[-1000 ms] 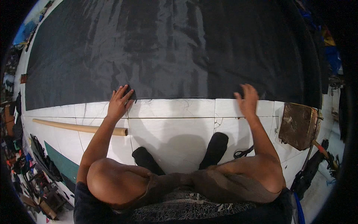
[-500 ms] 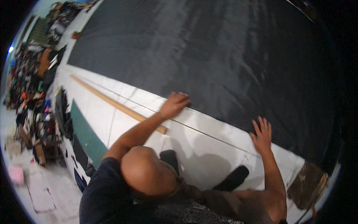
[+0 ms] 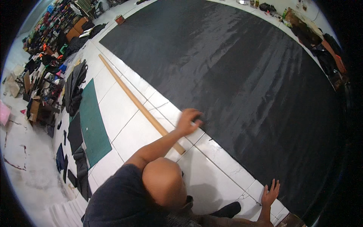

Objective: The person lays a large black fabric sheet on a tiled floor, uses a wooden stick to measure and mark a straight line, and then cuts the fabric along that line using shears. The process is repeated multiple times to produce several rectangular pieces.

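A large sheet of black fabric (image 3: pixel 227 75) lies spread over the white tiled floor, with some soft wrinkles. At its near edge is my left hand (image 3: pixel 188 122), its fingers bent and slightly blurred, the thumb apart from them, and nothing visible between. Farther right along the same edge, my right hand (image 3: pixel 270 193) lies with fingers spread, the fingertips on the fabric's border. A long tan tube or pole (image 3: pixel 140 106) lies on the tiles beside the fabric, its near end by my left forearm.
Left of the pole are a green fabric piece (image 3: pixel 92 125), a dark bundled cloth (image 3: pixel 75 87) and several black scraps. Piled coloured cloth (image 3: pixel 56 24) stands at the far left. A small brown box (image 3: pixel 120 19) sits near the fabric's far corner. Clutter (image 3: pixel 314 38) lines the right wall.
The view has shifted, showing more of the fabric and room. My left hand has gone from lying flat on the edge to bent fingers. My right hand stays spread at the edge.
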Demonstrator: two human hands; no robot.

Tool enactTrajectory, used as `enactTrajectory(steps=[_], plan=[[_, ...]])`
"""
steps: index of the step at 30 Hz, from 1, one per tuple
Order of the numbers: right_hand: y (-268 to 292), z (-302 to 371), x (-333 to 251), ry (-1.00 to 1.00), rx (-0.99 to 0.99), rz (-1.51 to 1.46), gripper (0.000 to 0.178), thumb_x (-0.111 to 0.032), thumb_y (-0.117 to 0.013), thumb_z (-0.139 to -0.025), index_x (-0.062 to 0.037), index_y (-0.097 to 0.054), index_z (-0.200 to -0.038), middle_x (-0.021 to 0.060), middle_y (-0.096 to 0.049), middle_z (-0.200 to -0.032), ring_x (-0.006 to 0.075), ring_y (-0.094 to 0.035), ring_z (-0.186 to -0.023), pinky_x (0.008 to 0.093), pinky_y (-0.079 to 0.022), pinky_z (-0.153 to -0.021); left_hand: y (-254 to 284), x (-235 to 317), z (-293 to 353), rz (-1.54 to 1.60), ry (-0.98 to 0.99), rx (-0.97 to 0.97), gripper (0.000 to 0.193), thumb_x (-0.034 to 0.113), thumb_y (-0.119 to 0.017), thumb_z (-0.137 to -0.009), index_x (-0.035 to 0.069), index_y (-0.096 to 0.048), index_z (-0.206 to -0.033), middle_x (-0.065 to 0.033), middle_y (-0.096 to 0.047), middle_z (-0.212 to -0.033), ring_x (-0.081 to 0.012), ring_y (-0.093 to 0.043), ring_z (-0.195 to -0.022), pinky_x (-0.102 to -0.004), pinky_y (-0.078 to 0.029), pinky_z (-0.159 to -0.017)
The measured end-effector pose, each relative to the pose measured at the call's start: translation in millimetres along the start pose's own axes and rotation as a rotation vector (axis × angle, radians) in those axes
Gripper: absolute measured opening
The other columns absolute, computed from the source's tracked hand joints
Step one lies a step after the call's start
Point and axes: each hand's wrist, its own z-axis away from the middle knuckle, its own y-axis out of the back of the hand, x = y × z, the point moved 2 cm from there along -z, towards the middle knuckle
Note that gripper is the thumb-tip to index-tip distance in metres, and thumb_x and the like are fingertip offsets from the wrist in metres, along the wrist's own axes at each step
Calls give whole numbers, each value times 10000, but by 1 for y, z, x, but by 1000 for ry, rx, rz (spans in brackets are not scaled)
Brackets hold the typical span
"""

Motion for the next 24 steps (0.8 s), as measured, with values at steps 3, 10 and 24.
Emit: enactTrajectory(steps=[3, 10, 24], plan=[[-3, 7, 25, -43, 125, -51, 565, -401, -473, -982, -58, -418, -1427, 247, -348, -1476, 430, -305, -1377, 557, -245, -1115, 61, -79, 23, -582, 437, 520, 489, 305, -764, -760, 86, -600, -1165, -189, -592, -1105, -356, -543, -1073, -446, -423, -941], [8, -13, 58, -177, 268, -51, 427, -371, -474, -993, -13, -583, -1199, 182, -531, -1233, 387, -504, -1169, 486, -396, -983, 87, -128, 76, -119, 1312, 481, 677, 416, -704, -802, -111, -508, -1180, -260, -560, -1177, -370, -545, -1122, -474, -455, -909], [109, -92, -336, 815, -19, -37, 768, -544, -630, -838, -114, -401, -1432, 177, -505, -1317, 349, -481, -1218, 490, -378, -995, -17, -12, -26, 309, 781, 77, 569, 423, -705, -840, -102, -565, -1012, -224, -607, -887, -303, -607, -852, -409, -474, -763]])
